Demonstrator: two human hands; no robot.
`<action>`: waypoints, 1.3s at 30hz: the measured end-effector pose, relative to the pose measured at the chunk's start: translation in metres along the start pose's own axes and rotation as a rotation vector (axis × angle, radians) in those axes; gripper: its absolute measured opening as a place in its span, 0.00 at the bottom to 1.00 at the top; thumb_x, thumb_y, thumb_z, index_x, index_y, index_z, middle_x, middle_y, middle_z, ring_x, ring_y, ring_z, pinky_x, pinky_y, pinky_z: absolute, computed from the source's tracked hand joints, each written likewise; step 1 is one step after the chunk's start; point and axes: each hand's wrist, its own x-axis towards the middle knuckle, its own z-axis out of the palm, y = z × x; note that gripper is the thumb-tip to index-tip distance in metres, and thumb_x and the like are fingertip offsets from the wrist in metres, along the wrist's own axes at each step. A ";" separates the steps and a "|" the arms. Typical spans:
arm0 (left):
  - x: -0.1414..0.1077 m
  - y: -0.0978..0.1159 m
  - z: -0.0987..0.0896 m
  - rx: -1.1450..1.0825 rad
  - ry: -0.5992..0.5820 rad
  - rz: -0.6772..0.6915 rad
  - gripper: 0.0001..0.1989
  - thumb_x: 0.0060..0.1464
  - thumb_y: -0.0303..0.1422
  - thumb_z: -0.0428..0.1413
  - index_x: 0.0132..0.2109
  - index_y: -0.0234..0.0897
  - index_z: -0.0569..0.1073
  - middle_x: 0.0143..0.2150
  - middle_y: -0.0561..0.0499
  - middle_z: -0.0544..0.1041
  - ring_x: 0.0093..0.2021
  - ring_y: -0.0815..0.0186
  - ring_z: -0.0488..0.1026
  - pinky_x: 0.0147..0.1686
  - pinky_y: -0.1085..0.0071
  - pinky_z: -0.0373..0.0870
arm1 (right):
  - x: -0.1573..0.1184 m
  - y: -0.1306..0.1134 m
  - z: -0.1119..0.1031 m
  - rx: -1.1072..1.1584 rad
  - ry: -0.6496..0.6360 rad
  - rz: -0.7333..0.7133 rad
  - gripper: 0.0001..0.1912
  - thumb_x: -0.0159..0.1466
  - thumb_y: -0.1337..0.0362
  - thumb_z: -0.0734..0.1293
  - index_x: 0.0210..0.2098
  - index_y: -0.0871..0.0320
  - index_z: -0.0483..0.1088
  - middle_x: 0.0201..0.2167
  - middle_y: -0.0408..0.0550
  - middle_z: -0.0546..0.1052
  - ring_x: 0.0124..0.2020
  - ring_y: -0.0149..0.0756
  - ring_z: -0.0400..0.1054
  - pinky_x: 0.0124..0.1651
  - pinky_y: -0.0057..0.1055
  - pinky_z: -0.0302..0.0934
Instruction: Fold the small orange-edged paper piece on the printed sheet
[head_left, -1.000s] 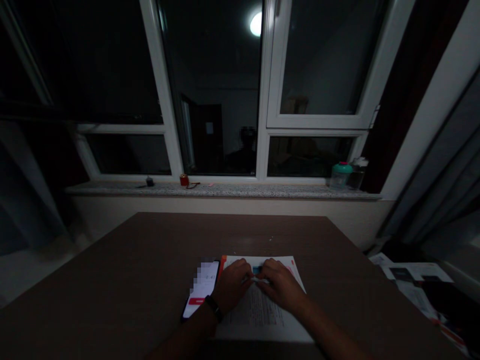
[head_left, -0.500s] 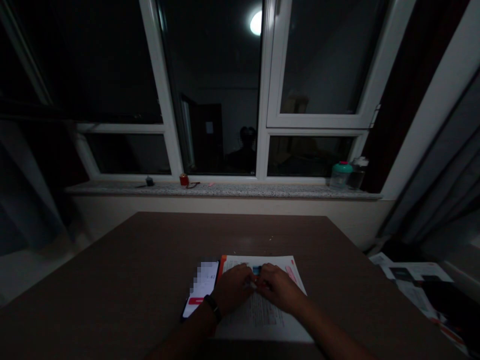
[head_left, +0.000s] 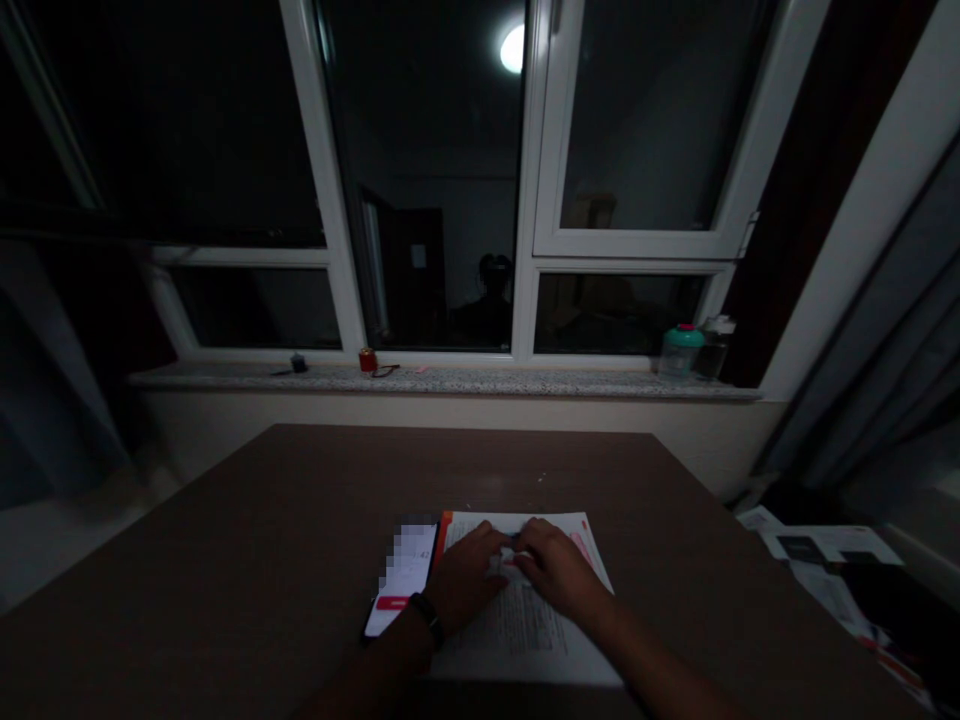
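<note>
A printed booklet [head_left: 525, 640] with an orange edge at its left lies on the dark table. Over its upper half my left hand [head_left: 469, 575], a dark band on the wrist, has its fingers curled toward the middle and the thumb lower down. My right hand [head_left: 559, 568] faces it, fingers and thumb bent inward. Between the fingertips shows a sliver of something small and bluish, too dim and covered to name. A pink patch [head_left: 579, 545] is on the page beside my right hand. Left of the booklet lies a phone [head_left: 405, 570] with a lit screen and a pink-red bar.
The brown table [head_left: 337, 480] reaches toward a stone windowsill [head_left: 480, 380]. On the sill stand a small red object [head_left: 367, 360], a dark little bottle [head_left: 298, 362] and a teal-lidded container [head_left: 681, 352] beside a clear bottle [head_left: 716, 348]. Papers [head_left: 832, 545] lie at the right.
My left thumb has moved away from the other hand's fingertips. The fingers of both hands have shifted over the small bluish thing, so less of it shows.
</note>
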 end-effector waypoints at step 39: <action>0.002 -0.005 -0.001 0.079 0.021 -0.070 0.04 0.56 0.27 0.53 0.33 0.38 0.67 0.35 0.53 0.72 0.37 0.64 0.70 0.37 0.70 0.62 | -0.004 -0.010 -0.013 -0.201 -0.101 0.083 0.12 0.63 0.65 0.67 0.46 0.51 0.76 0.41 0.47 0.75 0.48 0.42 0.64 0.51 0.36 0.53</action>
